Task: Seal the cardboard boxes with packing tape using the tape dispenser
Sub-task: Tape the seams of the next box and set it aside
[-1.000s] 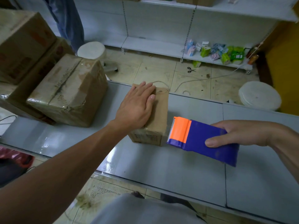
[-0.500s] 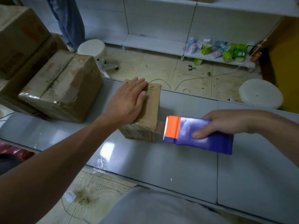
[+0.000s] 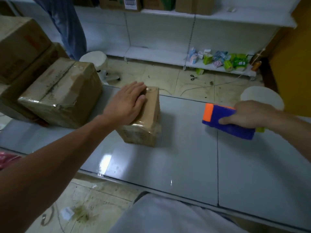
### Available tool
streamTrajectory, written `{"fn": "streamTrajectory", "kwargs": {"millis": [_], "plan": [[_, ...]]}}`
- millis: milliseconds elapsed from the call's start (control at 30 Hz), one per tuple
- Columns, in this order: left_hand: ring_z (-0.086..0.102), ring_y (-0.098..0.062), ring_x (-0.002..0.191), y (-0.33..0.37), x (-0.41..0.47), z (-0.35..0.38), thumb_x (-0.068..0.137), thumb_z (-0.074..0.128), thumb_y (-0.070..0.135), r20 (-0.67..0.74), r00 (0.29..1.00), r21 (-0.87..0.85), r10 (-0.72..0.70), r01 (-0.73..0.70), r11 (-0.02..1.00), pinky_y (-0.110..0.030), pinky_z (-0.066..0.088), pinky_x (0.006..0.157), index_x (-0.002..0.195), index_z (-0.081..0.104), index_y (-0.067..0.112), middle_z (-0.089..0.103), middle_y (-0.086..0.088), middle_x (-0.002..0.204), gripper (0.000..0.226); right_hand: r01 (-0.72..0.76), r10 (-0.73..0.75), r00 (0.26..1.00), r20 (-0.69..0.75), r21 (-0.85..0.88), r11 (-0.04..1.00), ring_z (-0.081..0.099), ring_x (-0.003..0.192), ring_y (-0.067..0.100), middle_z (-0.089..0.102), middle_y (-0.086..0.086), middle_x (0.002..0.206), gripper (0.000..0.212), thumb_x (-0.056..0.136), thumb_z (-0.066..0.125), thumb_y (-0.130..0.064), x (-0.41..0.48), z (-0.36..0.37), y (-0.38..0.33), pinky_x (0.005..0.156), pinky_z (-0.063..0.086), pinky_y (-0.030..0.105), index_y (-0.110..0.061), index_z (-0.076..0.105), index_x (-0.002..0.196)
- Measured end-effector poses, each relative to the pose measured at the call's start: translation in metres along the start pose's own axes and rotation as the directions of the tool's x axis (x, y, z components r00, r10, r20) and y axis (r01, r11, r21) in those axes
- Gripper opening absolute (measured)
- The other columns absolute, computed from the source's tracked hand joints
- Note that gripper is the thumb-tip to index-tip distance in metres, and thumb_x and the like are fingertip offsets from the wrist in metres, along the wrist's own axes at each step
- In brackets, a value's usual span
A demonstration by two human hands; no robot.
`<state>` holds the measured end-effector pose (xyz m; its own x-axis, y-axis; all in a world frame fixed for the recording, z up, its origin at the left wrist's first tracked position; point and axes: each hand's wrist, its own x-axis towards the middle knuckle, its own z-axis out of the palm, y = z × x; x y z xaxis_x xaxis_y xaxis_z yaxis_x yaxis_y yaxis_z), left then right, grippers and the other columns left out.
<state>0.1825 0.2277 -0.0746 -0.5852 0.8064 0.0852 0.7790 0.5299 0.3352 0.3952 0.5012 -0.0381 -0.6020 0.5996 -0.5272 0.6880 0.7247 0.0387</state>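
Observation:
A small cardboard box (image 3: 148, 120) stands on the grey table (image 3: 185, 157) near its far edge, with shiny clear tape over its top and front corner. My left hand (image 3: 127, 105) lies flat on the box's top, fingers straight. My right hand (image 3: 250, 115) grips a blue tape dispenser with an orange front (image 3: 223, 120), held above the table well to the right of the box and apart from it.
A larger taped carton (image 3: 62, 93) lies on the table's left end against stacked cartons (image 3: 20, 47). Beyond the table are two white stools (image 3: 94, 58) (image 3: 262, 96), scissors (image 3: 193, 77) on the tiled floor, a low shelf with small packets (image 3: 218, 59), and a person's legs (image 3: 67, 26).
My right hand has drawn the dispenser away from the box's right side, to the right and slightly up. My left hand stays flat on the box.

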Motion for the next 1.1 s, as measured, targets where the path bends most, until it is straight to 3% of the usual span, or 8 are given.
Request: {"fn": "streamTrajectory", "kwargs": {"millis": [133, 333, 467, 667, 733, 800, 900, 1100], "plan": [[0.016, -0.016, 0.148, 0.012, 0.015, 0.003, 0.105, 0.032, 0.037, 0.014, 1.000, 0.003, 0.010, -0.010, 1.000, -0.028, 0.004, 0.114, 0.151, 0.031, 0.020, 0.029, -0.001, 0.158, 0.048, 0.279, -0.264, 0.942, -0.207, 0.045, 0.959, 0.059, 0.090, 0.024, 0.053, -0.003, 0.086, 0.047, 0.084, 0.051, -0.067, -0.024, 0.085, -0.052, 0.066, 0.035, 0.031, -0.021, 0.043, 0.090], [0.021, -0.003, 0.142, 0.004, 0.014, 0.000, 0.106, 0.032, 0.040, 0.006, 0.996, -0.239, -0.087, 0.086, 0.967, -0.028, 0.011, 0.112, 0.146, 0.043, 0.027, 0.036, 0.008, 0.155, 0.043, 0.349, -0.316, 0.860, -0.402, 0.012, 0.937, 0.060, 0.088, 0.031, 0.063, 0.008, 0.095, 0.048, 0.083, 0.060, -0.058, -0.008, 0.140, -0.075, 0.062, 0.028, 0.032, -0.013, 0.052, 0.099], [0.029, -0.004, 0.140, 0.001, 0.008, -0.010, 0.102, 0.040, 0.045, -0.008, 0.993, -0.492, -0.118, 0.098, 0.865, -0.040, 0.024, 0.116, 0.140, 0.051, 0.030, 0.040, 0.013, 0.151, 0.043, 0.374, -0.341, 0.879, -0.334, 0.039, 0.927, 0.054, 0.104, 0.028, 0.056, 0.008, 0.111, 0.054, 0.081, 0.064, -0.055, -0.004, 0.137, -0.074, 0.076, 0.039, 0.033, -0.008, 0.055, 0.107], [0.026, 0.005, 0.140, -0.014, -0.017, -0.032, 0.094, 0.045, 0.053, -0.080, 0.994, -0.440, 0.079, -0.107, 0.892, -0.026, 0.023, 0.113, 0.136, 0.054, 0.029, 0.044, 0.018, 0.145, 0.049, 0.274, -0.262, 0.937, -0.233, 0.023, 0.961, 0.054, 0.102, 0.023, 0.052, -0.002, 0.102, 0.048, 0.075, 0.060, -0.066, -0.016, 0.111, -0.072, 0.075, 0.047, 0.035, -0.022, 0.053, 0.094], [0.020, 0.006, 0.142, -0.025, -0.027, -0.032, 0.090, 0.045, 0.060, -0.031, 0.978, -0.342, 0.204, -0.202, 0.918, -0.030, 0.019, 0.116, 0.141, 0.050, 0.028, 0.039, 0.017, 0.148, 0.061, 0.296, -0.205, 0.847, -0.491, 0.114, 0.949, 0.057, 0.101, 0.022, 0.055, -0.006, 0.098, 0.036, 0.080, 0.057, -0.060, -0.037, 0.091, -0.082, 0.072, 0.044, 0.031, -0.026, 0.057, 0.088], [0.017, -0.001, 0.146, -0.037, -0.033, -0.028, 0.088, 0.046, 0.064, -0.010, 0.940, -0.227, 0.340, -0.333, 0.915, -0.036, 0.014, 0.121, 0.144, 0.047, 0.023, 0.038, 0.009, 0.152, 0.069, 0.497, -0.149, 0.642, -0.752, 0.260, 0.828, 0.058, 0.111, 0.019, 0.063, -0.003, 0.116, 0.039, 0.087, 0.056, -0.052, -0.059, 0.072, -0.109, 0.086, 0.047, 0.032, -0.019, 0.068, 0.105], [0.016, -0.015, 0.149, -0.050, -0.033, -0.013, 0.089, 0.042, 0.067, 0.009, 0.896, -0.127, 0.443, -0.439, 0.890, -0.043, 0.010, 0.122, 0.146, 0.043, 0.018, 0.036, 0.000, 0.154, 0.075, 0.776, -0.355, 0.379, -0.855, 0.084, 0.625, 0.046, 0.132, 0.023, 0.054, 0.010, 0.138, 0.050, 0.097, 0.046, -0.045, -0.064, 0.061, -0.159, 0.110, 0.035, 0.040, -0.006, 0.062, 0.124], [0.024, -0.024, 0.148, -0.065, -0.027, 0.019, 0.096, 0.039, 0.059, -0.123, 0.877, -0.143, 0.464, -0.478, 0.867, -0.047, 0.015, 0.121, 0.144, 0.045, 0.011, 0.038, -0.002, 0.153, 0.069, 0.777, -0.353, 0.413, -0.839, 0.122, 0.618, 0.031, 0.143, 0.030, 0.044, 0.015, 0.147, 0.059, 0.102, 0.026, -0.045, -0.013, 0.089, -0.208, 0.117, 0.020, 0.053, -0.003, 0.053, 0.134]]}}
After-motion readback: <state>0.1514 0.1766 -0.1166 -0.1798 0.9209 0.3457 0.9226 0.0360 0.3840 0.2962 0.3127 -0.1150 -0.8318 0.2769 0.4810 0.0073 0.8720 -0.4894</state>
